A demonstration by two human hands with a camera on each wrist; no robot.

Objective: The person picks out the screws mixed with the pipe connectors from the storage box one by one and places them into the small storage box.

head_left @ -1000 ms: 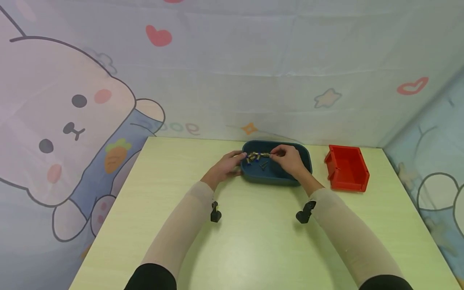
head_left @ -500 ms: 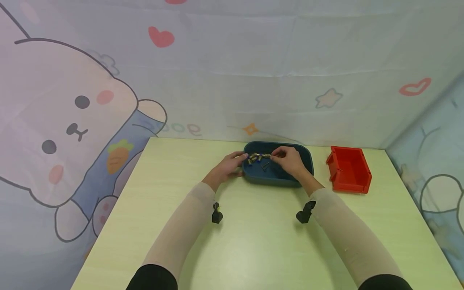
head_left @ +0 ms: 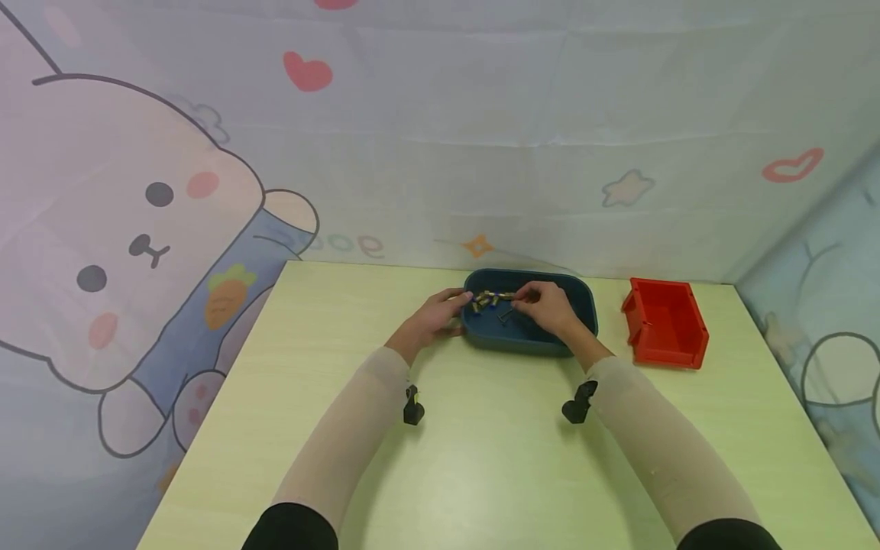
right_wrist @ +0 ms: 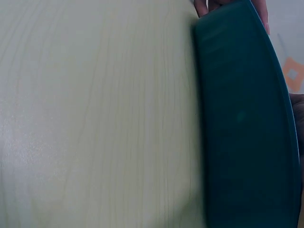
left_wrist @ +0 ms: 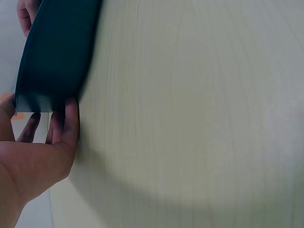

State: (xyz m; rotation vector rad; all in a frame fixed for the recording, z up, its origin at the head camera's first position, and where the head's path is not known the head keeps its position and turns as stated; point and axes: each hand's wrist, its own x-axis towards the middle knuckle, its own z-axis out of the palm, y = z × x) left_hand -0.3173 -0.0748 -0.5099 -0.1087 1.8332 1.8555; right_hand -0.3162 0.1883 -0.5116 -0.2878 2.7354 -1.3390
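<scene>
A dark blue oval tray (head_left: 550, 336) sits at the table's far middle, and its outer wall fills the wrist views (left_wrist: 57, 52) (right_wrist: 242, 123). Inside lie several small brass pieces (head_left: 484, 298) and a dark screw (head_left: 505, 313). My left hand (head_left: 431, 319) grips the tray's left end, with fingers against the wall (left_wrist: 64, 126) and the thumb at the rim. My right hand (head_left: 546, 305) reaches into the tray from the right. Its curled fingertips pinch at the right end of the brass cluster. The pinched piece itself is too small to make out.
A red open-front bin (head_left: 665, 331) stands to the right of the tray, near the table's right rear corner. The pale wood table (head_left: 481, 458) stretches toward me. A printed fabric backdrop closes off the rear and both sides.
Both hands stay at the tray. My right fingertips have dipped slightly lower among the small pieces; the view has shifted a little.
</scene>
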